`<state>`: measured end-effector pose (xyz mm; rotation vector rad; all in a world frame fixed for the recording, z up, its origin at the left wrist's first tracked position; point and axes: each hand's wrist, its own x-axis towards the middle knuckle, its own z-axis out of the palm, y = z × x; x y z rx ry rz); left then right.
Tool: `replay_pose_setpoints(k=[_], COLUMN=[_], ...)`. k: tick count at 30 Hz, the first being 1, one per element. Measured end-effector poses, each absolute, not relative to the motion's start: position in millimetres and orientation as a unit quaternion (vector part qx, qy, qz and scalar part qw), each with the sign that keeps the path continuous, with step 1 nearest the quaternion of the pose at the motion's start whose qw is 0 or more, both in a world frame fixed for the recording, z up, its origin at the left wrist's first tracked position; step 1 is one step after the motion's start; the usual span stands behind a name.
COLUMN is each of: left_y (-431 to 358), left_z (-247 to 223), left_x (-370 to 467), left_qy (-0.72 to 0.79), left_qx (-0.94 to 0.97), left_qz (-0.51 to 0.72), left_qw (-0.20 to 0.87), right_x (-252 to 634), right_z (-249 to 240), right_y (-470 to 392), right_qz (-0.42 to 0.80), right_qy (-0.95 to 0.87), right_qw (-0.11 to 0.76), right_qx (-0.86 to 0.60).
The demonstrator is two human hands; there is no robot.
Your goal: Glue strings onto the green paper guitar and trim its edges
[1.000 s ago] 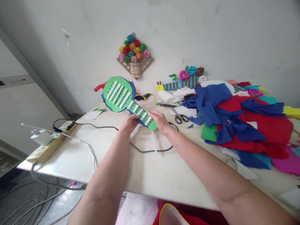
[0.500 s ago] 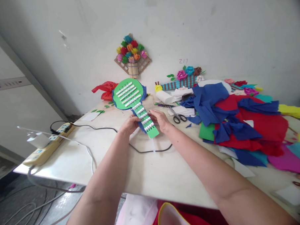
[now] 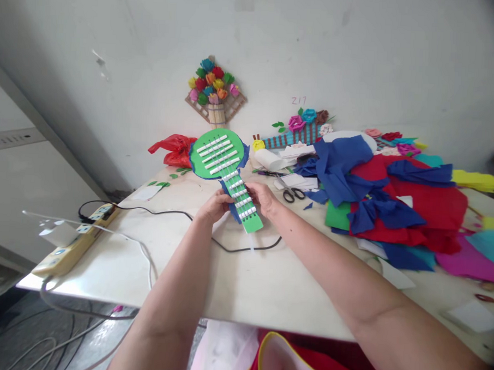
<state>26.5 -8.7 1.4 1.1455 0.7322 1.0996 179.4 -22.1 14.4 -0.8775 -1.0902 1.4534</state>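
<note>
A green guitar-shaped craft (image 3: 216, 148) with white rolled bars, thin strings and ragged blue edging is held up over the middle of the table, its round body away from me and its neck toward me. My left hand (image 3: 216, 205) is closed on the left side of the neck, over the blue edging. On the right side of the neck, my right hand (image 3: 261, 198) grips it too, its fingertips partly hidden behind the craft. A black cable (image 3: 236, 250) lies on the table below the neck.
Black scissors (image 3: 293, 194) lie right of my hands, beside a heap of blue and red crepe paper (image 3: 426, 198). On the left are a power strip (image 3: 76, 243) with cables and a red plastic bag (image 3: 175, 151). A paper-flower basket (image 3: 216, 115) stands against the wall.
The craft has shifted slightly to the right, and its round body has turned a little. Both hands still hold the neck. The camera view has shifted slightly.
</note>
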Motion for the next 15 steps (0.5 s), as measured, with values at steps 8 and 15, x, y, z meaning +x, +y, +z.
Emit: replay_pose_setpoints(k=[8,15], left_y=[-11.7,-14.5], left_z=[4.8,5.9], left_x=[30.5,34.6], left_qy=[0.328,0.325], left_qx=[0.515,0.519], left_qz=[0.465,0.453], left_qw=[0.641,0.648], right_x=[182.5,185.1], right_z=[17.8,21.4], right_y=[-19.7,-20.3], right_qz=[0.603,0.579], right_qy=[-0.440,-0.429], right_qw=[0.526,0.536], right_qx=[-0.407,-0.440])
